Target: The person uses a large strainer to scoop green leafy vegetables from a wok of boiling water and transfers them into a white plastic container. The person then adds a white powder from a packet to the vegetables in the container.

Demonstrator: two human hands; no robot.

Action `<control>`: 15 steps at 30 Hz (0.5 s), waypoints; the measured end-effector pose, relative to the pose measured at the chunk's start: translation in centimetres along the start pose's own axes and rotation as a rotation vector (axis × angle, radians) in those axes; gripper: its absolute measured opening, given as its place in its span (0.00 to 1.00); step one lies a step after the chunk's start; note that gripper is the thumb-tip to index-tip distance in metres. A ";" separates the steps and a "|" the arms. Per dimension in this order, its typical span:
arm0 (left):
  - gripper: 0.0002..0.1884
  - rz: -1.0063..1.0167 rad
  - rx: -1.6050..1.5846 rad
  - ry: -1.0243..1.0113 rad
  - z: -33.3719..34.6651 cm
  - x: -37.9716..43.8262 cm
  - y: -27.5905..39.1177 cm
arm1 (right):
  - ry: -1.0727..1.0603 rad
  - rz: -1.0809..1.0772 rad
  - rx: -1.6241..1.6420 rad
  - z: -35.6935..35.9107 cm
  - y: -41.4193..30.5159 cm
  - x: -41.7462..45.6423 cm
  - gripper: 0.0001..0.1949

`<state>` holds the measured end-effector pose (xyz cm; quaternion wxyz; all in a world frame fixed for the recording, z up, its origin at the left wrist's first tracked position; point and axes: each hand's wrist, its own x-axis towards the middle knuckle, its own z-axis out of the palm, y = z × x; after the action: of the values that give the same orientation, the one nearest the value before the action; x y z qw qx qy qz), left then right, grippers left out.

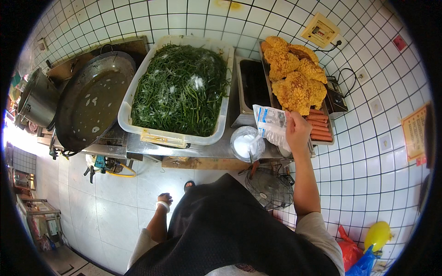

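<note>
My right hand point(297, 130) grips a white plastic packet point(271, 125) with blue print, above and beside a clear bowl point(235, 151) at the counter's front edge. White powder point(243, 144) lies in the bowl, and a dark thin handle leans at its near rim. Down by my side hangs my left hand point(165, 198), a white bangle at the wrist. Its fingers look curled, but their tips are hidden. Left of the bowl, a translucent plastic tub point(128, 128) is heaped with green seaweed-like strips point(179, 103), with white powder scattered in patches on top.
A large dark wok point(74, 96) with murky liquid sits left, near a metal pot point(41, 100). At right, fried breaded pieces point(293, 77) and sausages point(317, 126) lie on a tray beside a steel container point(241, 103). A fan point(269, 189) stands below the counter point(207, 151).
</note>
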<state>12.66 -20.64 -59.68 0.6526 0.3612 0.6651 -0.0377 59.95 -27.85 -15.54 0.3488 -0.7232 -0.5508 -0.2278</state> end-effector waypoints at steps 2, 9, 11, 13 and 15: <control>0.17 0.036 -0.010 -0.017 -0.6 1.5 -1.3 | 0.002 -0.018 0.006 0.0 -0.1 0.2 0.11; 0.18 0.081 0.048 0.008 -0.5 3.8 -2.8 | 0.042 -0.056 0.007 0.7 0.0 0.1 0.12; 0.17 0.102 0.063 -0.034 -0.7 3.9 -2.9 | 0.040 -0.065 0.003 1.0 0.3 -0.1 0.12; 0.16 0.164 0.073 -0.099 -1.2 4.8 -4.0 | 0.021 -0.039 -0.002 0.8 0.1 0.1 0.11; 0.14 0.273 0.052 -0.146 -1.7 6.9 -6.5 | -0.009 -0.024 0.007 0.7 -0.3 0.2 0.11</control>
<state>8.55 -21.53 -68.29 0.6885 0.4614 0.5594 0.0081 59.65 -27.14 -15.75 0.3462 -0.7164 -0.5616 -0.2268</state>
